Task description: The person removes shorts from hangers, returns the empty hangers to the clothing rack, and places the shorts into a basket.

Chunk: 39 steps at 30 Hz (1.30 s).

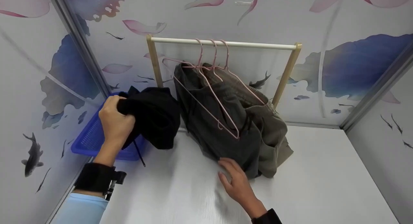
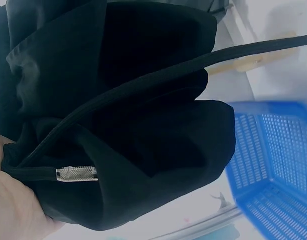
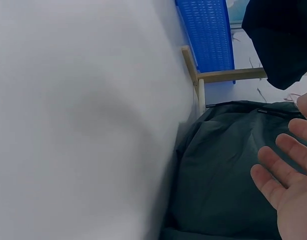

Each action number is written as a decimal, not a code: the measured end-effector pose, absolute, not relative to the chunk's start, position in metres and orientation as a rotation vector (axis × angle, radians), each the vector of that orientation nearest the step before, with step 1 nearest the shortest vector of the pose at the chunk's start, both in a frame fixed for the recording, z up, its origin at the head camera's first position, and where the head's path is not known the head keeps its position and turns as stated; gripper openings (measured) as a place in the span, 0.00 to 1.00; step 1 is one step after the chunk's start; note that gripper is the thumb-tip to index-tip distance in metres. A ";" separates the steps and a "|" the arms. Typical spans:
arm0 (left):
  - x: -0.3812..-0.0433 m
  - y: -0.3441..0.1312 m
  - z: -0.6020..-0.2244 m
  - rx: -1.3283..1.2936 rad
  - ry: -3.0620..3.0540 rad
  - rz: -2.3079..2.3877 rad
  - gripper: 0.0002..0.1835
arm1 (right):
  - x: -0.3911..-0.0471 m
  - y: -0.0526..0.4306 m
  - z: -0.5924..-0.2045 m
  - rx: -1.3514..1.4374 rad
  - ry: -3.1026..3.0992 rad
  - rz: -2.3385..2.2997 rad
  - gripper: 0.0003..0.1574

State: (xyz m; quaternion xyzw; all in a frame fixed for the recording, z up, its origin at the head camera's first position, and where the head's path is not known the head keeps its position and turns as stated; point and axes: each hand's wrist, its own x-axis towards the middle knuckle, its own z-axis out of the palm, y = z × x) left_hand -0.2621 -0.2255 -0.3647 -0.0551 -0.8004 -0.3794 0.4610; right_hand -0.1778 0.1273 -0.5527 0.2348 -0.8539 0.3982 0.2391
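Observation:
My left hand [image 1: 116,119] grips a bunched black garment [image 1: 155,117] and holds it up in front of the blue basket [image 1: 88,140]. A drawstring [image 2: 143,82] with a metal tip [image 2: 76,174] shows on the garment in the left wrist view. The right hand [image 1: 237,183], fingers spread and holding nothing, is by the lower edge of dark grey shorts [image 1: 222,120]. These hang from a rack beside olive-brown shorts [image 1: 274,130]. Pink wire hangers [image 1: 226,56] hook over the rail, and the front one's wire crosses the face of the grey shorts.
The rack has a white rail [image 1: 258,45] and wooden posts [image 1: 287,75], standing at the back of a white table [image 1: 322,172]. Printed panels [image 1: 355,17] enclose the back and both sides. The basket sits at the left, close to the side panel.

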 end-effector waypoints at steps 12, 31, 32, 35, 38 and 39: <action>-0.279 -0.248 -0.342 -0.109 -1.948 -0.849 0.04 | -0.185 0.125 -0.542 0.675 -2.326 1.074 0.21; -0.305 -0.274 -0.352 0.142 -2.012 -0.849 0.03 | -0.181 0.127 -0.541 0.632 -2.393 1.096 0.20; -0.305 -0.275 -0.355 0.163 -2.026 -0.858 0.02 | -0.180 0.128 -0.542 0.630 -2.396 1.097 0.20; -0.306 -0.279 -0.364 0.207 -2.050 -0.875 0.01 | -0.179 0.129 -0.544 0.617 -2.422 1.110 0.20; -0.307 -0.283 -0.375 0.227 -2.055 -0.879 0.03 | -0.178 0.129 -0.544 0.605 -2.439 1.128 0.19; -0.308 -0.284 -0.378 0.233 -2.056 -0.876 0.04 | -0.177 0.129 -0.544 0.601 -2.447 1.133 0.19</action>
